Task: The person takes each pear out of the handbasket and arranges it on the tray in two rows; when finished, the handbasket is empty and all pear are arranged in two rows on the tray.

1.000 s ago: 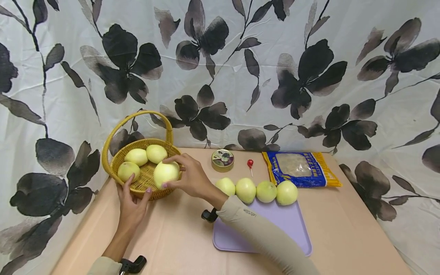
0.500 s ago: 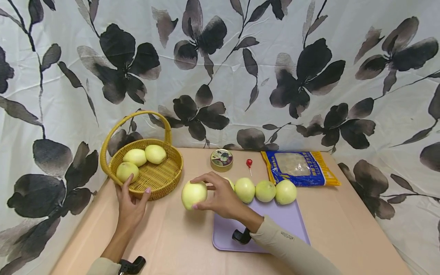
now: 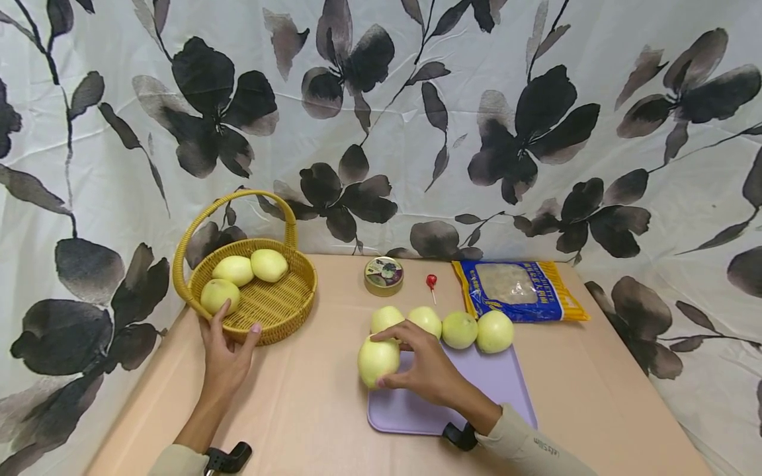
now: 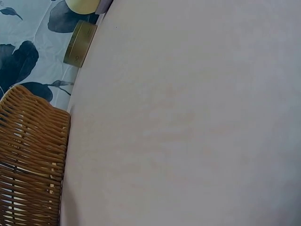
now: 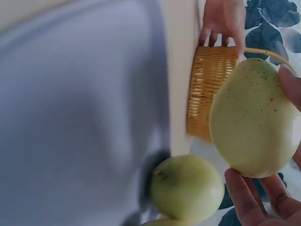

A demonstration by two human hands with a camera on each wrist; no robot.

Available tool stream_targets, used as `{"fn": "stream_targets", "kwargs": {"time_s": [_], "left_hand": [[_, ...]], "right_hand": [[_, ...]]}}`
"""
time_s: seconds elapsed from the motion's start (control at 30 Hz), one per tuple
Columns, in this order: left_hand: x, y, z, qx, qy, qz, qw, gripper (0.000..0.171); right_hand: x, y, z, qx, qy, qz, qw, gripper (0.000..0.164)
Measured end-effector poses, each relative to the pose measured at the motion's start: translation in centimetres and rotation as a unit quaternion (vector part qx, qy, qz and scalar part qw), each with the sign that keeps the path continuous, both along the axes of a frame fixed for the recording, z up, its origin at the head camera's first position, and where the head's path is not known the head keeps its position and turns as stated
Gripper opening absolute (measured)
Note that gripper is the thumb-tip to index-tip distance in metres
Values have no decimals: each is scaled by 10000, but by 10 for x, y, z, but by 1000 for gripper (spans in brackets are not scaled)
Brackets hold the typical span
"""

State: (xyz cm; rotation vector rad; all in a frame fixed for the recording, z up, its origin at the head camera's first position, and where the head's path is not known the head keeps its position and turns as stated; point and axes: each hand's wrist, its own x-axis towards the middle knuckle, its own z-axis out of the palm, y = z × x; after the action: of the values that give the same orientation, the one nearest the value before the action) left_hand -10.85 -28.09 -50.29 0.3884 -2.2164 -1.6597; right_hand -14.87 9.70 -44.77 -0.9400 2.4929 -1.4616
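My right hand (image 3: 431, 367) holds a pale green oval fruit (image 3: 378, 361) between thumb and fingers, over the left edge of the lilac tray (image 3: 411, 423). In the right wrist view the held fruit (image 5: 256, 117) shows small brown specks. A row of similar fruits lies along the tray's far side, the nearest one (image 5: 187, 188) low in that view. My left hand (image 3: 229, 360) grips the front rim of the yellow wicker basket (image 3: 286, 324). Inside it sit 3 pale fruits (image 3: 233, 271), grouped at the left and back. The left wrist view shows the basket's side (image 4: 33, 160), not the hand.
Behind the tray lie a round tin (image 3: 383, 276), a red lollipop (image 3: 431, 283) and a blue and yellow food packet (image 3: 518, 291). The basket's tall handle (image 3: 238, 195) arches over it. A floral curtain (image 3: 381, 132) hangs along the table's back edge.
The right hand has lifted the fruit out of the basket and carried it right to the tray's left edge. The left hand stays on the basket.
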Motion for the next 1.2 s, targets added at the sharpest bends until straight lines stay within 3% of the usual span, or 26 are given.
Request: {"fn": "stream_targets", "kwargs": {"time_s": [0.23, 0.53, 0.97, 1.2], "left_hand": [[-1, -2, 0, 53, -33, 21, 10000, 83], [0, -2, -2, 58, -32, 21, 10000, 84], [1, 1, 1, 40, -3, 32, 10000, 82], [-1, 0, 1, 45, 35, 12, 10000, 82]], "right_hand": [[8, 13, -13, 369, -54, -148, 9992, 66], [9, 13, -30, 640, 301, -100, 9974, 66], [10, 12, -30, 870, 667, -287, 9936, 76], [9, 17, -28, 724, 851, -342, 9931, 73]]}}
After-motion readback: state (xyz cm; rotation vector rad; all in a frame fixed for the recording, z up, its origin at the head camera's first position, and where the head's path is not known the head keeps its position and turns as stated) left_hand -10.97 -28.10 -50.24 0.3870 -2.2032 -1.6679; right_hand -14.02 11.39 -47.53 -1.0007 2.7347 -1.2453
